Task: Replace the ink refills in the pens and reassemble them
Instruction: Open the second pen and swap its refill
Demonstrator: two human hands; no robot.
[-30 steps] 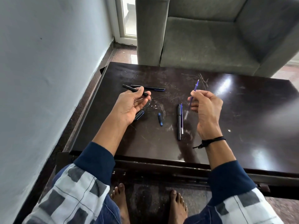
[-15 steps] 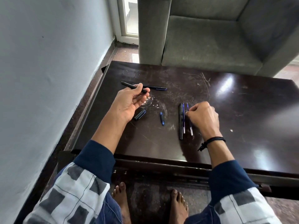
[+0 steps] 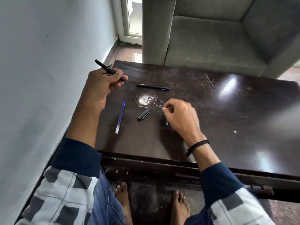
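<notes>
While your left hand (image 3: 103, 85) grips the slim black plastic pen barrel (image 3: 107, 69) | right hand (image 3: 180, 117) curls over the small blue tip piece (image 3: 166, 122), hold unclear | two blue ink refills (image 3: 120, 117) lie on the dark wooden table (image 3: 227, 127) below your left hand | keep the barrel level, feed one refill in straight.

Readable text: none anywhere in view.
Black pen (image 3: 153, 87), toward the far edge of the tabletop (image 3: 211, 120): any print on it is too small to make out.
Blue refills (image 3: 120, 117), near the left edge: no legible marking.
Pen cap (image 3: 143, 114), mid-tabletop: no legible marking.
</notes>
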